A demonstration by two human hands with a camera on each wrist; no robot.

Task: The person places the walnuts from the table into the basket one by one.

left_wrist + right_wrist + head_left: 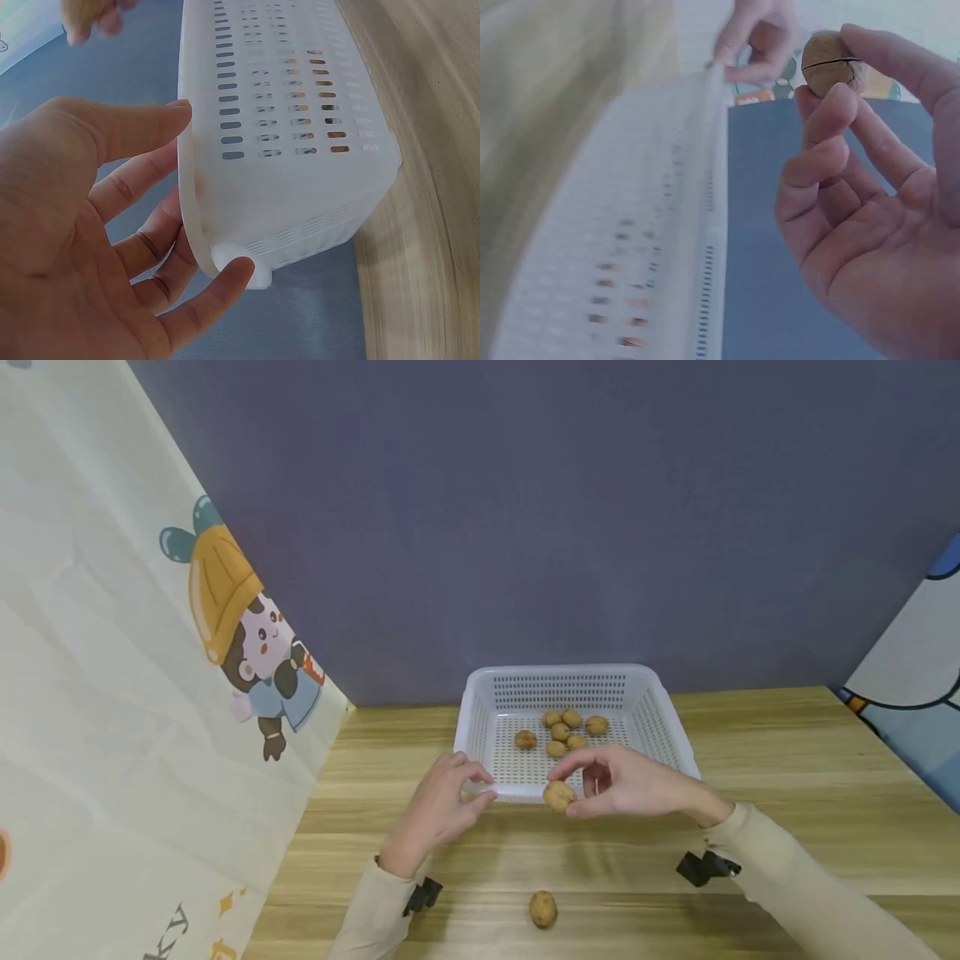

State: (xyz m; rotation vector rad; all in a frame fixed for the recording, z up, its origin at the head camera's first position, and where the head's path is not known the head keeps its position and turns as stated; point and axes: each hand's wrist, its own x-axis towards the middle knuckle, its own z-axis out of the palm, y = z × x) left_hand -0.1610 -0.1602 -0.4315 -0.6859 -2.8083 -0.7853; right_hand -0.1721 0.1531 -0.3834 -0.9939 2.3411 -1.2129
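Observation:
A white plastic basket [562, 671] with slotted walls stands on the wooden table, several walnuts [560, 732] lying on its floor. My left hand [441, 810] holds the near left corner of its rim, thumb [146, 129] on one side and fingers on the other. Just above the near rim, my right hand [637, 783] pinches a walnut [558, 796] between thumb and fingertips. A dark crack runs across that walnut's shell in the right wrist view. Another walnut [543, 909] lies on the table, nearer to me than the basket.
The wooden tabletop [780, 760] extends to both sides of the basket. Behind it rises a plain dark blue-grey surface [562, 527]. A pale sheet with a cartoon figure [273, 652] borders the left side, and another printed sheet [915, 652] the right.

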